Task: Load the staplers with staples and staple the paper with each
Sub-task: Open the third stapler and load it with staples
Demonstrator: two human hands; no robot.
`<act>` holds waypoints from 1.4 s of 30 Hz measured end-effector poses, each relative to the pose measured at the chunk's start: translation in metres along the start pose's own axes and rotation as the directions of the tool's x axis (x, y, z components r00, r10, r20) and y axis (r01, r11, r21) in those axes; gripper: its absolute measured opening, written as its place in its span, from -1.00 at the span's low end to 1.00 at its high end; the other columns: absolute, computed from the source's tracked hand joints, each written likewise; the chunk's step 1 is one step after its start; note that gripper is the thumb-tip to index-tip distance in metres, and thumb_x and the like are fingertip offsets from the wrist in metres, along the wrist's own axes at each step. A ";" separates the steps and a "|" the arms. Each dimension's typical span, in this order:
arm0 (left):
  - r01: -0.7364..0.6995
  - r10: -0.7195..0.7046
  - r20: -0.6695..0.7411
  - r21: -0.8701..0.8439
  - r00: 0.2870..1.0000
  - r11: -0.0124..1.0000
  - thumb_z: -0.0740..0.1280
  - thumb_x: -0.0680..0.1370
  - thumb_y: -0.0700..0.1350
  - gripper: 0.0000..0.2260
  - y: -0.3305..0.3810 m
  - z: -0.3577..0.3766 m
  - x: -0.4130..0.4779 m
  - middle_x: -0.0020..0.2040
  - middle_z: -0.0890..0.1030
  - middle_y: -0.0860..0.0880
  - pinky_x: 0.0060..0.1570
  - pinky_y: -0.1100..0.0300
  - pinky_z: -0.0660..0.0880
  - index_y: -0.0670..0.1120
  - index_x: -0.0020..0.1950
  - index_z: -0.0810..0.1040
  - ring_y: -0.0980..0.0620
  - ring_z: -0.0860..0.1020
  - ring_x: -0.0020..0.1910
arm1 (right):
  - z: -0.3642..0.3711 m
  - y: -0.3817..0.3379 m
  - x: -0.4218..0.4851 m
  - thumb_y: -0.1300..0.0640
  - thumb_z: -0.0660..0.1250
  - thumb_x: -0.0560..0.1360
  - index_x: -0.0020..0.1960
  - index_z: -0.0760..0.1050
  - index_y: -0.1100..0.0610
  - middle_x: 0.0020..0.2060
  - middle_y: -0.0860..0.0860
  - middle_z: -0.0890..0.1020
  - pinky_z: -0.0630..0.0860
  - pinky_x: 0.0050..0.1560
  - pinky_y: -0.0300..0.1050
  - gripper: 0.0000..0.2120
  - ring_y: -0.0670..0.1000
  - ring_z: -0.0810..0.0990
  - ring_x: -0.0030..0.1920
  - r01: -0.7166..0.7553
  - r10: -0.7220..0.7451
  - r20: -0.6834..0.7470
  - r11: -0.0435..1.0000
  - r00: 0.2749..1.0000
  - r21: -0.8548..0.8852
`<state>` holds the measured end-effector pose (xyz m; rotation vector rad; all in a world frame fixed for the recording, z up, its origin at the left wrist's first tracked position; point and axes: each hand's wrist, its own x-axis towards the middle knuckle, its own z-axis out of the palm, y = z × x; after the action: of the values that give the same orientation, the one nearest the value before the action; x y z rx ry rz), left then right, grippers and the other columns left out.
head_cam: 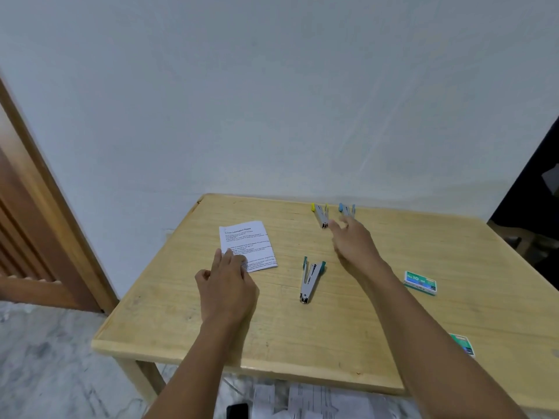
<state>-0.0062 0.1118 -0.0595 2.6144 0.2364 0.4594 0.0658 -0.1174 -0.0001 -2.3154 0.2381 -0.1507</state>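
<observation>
Left hand (227, 285): arm extended forward over the wooden table (272, 343), palm down, fingers (230, 259) straight and laid flat on the near-left corner of the printed paper (251, 237). The thumb sticks out to the left. The hand grips nothing.

Right hand (354, 241): arm stretched further forward and to the right, fingers spread and relaxed, holding nothing. Its fingertips lie just beside the near end of the yellow stapler (320, 213) and in front of the blue stapler (346, 208), which is partly covered. Motion blur makes it impossible to tell whether the fingertips touch either one.

Both staplers lie side by side near the table's far edge. The teal stapler (309, 281) lies flat between the two forearms, apart from both hands and nearer than the paper. A green staple box (420, 282) sits right of the right forearm. A second staple box (462, 343) lies nearer, partly hidden by that forearm.
</observation>
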 end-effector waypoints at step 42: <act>0.078 -0.026 0.240 -0.210 0.970 0.974 0.08 0.65 0.05 -0.64 0.082 0.007 -0.052 0.29 0.50 0.04 0.28 -0.02 0.16 0.12 0.43 0.43 -0.05 0.31 0.34 | 0.026 0.027 -0.112 -0.06 0.31 0.52 -0.09 0.52 -0.08 -0.15 -0.16 0.65 0.58 0.02 0.04 -0.92 -0.11 0.61 -0.10 0.078 -0.092 0.087 0.986 0.992 0.150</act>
<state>-0.0448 0.0250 -0.0404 2.4118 0.1647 0.1427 -0.0422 -0.0925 -0.0414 -2.1805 0.0777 -0.0985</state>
